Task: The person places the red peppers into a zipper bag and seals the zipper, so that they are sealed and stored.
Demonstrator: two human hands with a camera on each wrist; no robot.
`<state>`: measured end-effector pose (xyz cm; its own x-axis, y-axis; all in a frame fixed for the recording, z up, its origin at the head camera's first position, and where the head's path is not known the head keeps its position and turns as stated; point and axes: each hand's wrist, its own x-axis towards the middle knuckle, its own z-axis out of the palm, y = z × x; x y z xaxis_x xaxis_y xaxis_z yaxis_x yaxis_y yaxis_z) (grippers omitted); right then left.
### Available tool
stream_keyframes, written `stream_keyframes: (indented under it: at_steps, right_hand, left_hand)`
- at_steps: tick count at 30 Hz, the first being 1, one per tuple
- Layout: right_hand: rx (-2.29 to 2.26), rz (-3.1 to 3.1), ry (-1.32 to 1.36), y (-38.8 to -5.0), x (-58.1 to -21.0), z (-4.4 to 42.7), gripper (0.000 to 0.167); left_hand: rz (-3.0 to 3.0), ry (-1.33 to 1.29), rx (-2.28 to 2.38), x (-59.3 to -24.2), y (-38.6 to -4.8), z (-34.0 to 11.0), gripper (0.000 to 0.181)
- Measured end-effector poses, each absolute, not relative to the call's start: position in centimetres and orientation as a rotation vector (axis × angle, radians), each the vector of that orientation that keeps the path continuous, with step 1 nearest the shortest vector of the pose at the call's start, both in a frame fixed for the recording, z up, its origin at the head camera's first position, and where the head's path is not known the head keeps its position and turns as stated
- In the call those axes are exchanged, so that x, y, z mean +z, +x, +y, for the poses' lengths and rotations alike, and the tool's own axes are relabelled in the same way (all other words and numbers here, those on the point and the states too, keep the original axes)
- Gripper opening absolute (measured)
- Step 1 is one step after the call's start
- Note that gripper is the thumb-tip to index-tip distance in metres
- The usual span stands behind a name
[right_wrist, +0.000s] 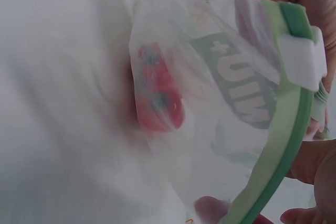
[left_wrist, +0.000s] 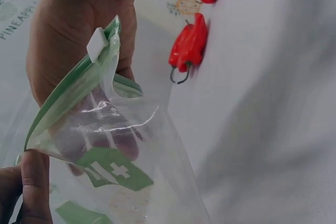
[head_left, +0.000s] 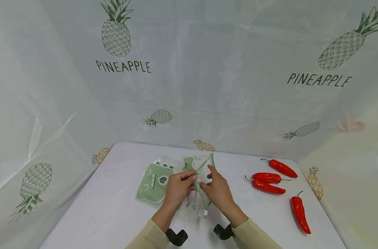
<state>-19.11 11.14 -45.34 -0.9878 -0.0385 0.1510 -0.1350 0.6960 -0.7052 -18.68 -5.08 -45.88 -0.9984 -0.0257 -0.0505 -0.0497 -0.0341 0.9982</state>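
Between my hands, a clear zip bag [left_wrist: 152,129] stands partly open above the table. Its rim is green with a white slider [right_wrist: 304,61], and a green label with white lettering is on its side. My left hand [head_left: 177,188] pinches one edge of the rim between thumb and finger. On the opposite edge, my right hand [head_left: 218,190] holds the rim. Its fingers [left_wrist: 121,140] show through the plastic, and part of its grip is hidden. Red shapes [right_wrist: 160,108] show through the plastic in the right wrist view; I cannot tell whether they are inside or behind it.
A flat green pouch [head_left: 150,188] with a cartoon face lies left of my left hand. On the right side of the white table [head_left: 98,207] are several red peppers [head_left: 301,214]. A pineapple-printed curtain [head_left: 217,79] rises behind and at the sides.
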Motion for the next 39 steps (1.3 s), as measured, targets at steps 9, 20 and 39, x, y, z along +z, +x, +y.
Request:
stream_keyframes:
  at_steps: [9, 20, 39]
  right_hand:
    - [1.23, -2.677, 0.155, -18.8, -45.1, 12.3, 0.07]
    - [1.173, -2.551, 0.16, -18.6, -44.8, 15.2, 0.066]
    - [0.995, -2.681, -0.129, -17.9, -45.0, 24.9, 0.071]
  left_hand:
    - [2.147, -0.101, 2.268, -46.2, -18.7, -5.0, 0.03]
    - [2.148, -0.12, 2.266, -46.2, -18.7, -5.1, 0.028]
    - [2.166, -0.098, 2.253, -46.7, -18.6, -5.8, 0.027]
